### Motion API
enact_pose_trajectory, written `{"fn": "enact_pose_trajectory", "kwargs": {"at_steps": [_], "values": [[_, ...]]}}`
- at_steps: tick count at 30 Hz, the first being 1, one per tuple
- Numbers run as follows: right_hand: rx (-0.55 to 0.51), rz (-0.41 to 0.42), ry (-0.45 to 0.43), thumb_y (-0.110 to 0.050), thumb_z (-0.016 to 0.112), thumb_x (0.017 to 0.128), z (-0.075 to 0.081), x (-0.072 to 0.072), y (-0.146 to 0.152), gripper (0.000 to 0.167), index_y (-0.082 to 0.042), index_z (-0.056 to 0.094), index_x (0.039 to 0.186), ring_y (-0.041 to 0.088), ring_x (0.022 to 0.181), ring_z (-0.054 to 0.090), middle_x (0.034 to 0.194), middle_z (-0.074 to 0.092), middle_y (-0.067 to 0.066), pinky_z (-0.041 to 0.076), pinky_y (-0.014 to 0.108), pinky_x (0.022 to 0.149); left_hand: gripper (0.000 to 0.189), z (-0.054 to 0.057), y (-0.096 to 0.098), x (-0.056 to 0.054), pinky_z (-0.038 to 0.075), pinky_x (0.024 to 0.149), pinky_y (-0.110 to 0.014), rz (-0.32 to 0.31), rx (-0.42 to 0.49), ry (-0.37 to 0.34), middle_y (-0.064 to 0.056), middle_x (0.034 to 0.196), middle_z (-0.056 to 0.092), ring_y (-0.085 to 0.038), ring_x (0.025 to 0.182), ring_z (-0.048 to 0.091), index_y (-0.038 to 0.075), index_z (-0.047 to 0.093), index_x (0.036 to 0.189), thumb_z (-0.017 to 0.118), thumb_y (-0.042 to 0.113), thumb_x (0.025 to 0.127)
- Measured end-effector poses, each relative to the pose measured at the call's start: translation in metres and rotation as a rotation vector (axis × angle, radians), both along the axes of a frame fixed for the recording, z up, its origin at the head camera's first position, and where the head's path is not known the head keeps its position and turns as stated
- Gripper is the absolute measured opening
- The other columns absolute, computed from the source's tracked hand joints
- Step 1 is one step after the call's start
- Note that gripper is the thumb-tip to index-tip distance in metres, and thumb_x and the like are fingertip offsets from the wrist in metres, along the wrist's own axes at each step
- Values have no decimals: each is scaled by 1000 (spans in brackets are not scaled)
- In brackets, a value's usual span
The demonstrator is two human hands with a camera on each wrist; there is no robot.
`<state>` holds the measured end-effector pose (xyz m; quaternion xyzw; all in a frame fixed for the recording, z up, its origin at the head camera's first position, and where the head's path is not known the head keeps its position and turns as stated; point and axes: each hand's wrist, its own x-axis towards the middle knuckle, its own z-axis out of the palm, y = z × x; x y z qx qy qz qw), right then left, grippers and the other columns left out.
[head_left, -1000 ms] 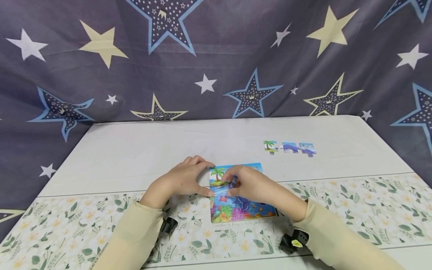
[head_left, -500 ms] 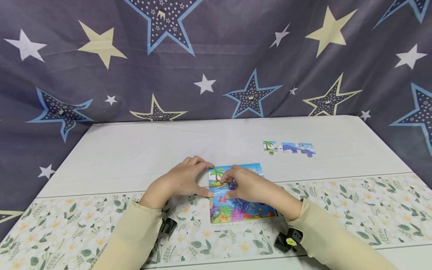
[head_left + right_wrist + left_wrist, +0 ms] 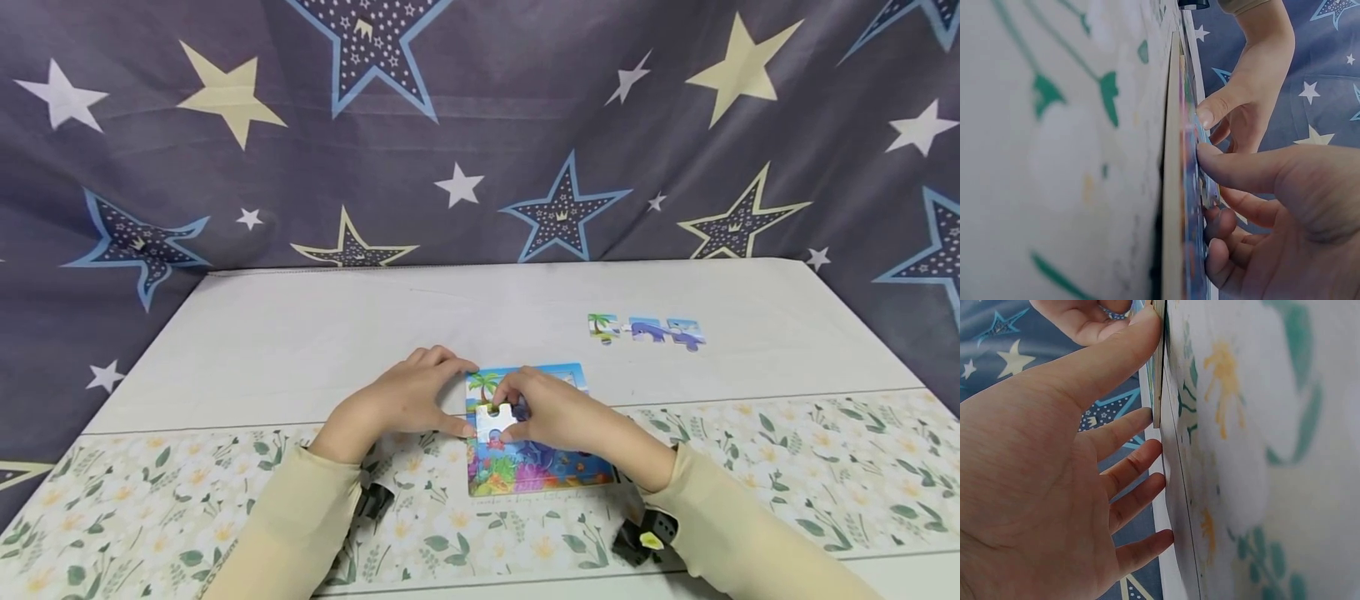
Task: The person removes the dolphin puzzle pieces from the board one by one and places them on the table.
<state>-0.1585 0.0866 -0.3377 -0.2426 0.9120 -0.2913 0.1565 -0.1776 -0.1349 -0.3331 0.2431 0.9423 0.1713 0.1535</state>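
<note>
A jigsaw puzzle board (image 3: 525, 479) with a sea scene lies on the table, a palm tree at its upper left. My left hand (image 3: 408, 396) rests at the board's left side, its thumb and index finger spread along that edge. The left wrist view shows the thumb (image 3: 1116, 359) on the board's edge and the other fingers stretched out. My right hand (image 3: 551, 408) pinches a puzzle piece (image 3: 489, 421) between thumb and fingers, over the board's left part. Glare whitens the piece's face in the head view. In the right wrist view its edge (image 3: 1211, 192) shows between the fingers.
Three loose puzzle pieces lie farther back on the right: a palm-tree piece (image 3: 602, 326) and two with dolphin parts, one blue piece (image 3: 647, 329) and another piece (image 3: 685, 333). A floral cloth strip (image 3: 420, 542) covers the table's front. A star-patterned curtain hangs behind.
The puzzle piece in my right hand has turned, from dark and hardly visible to a bright face lying close over the board's left part. The left hand stays in place.
</note>
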Motion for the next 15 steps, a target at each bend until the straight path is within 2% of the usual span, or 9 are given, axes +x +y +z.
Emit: {"fn": "enact_pose_trajectory", "kwargs": {"at_steps": [9,15], "values": [[-78,51,-19,-6,73,90,0,0,4,20,-9,63,107,13,66,51,88,58,-1,46,27,60,83,0,1,0,34,109,-52,3,-9,-5,-4,140,44,-30,133,38,18,46,148,79,53,80],[-102,70,-11,-3,66,94,-1,-2,6,16,-7,62,109,11,61,48,87,58,-1,43,25,57,84,1,1,1,34,110,-51,10,-5,-8,-4,141,44,-28,132,38,19,46,148,80,52,79]]}}
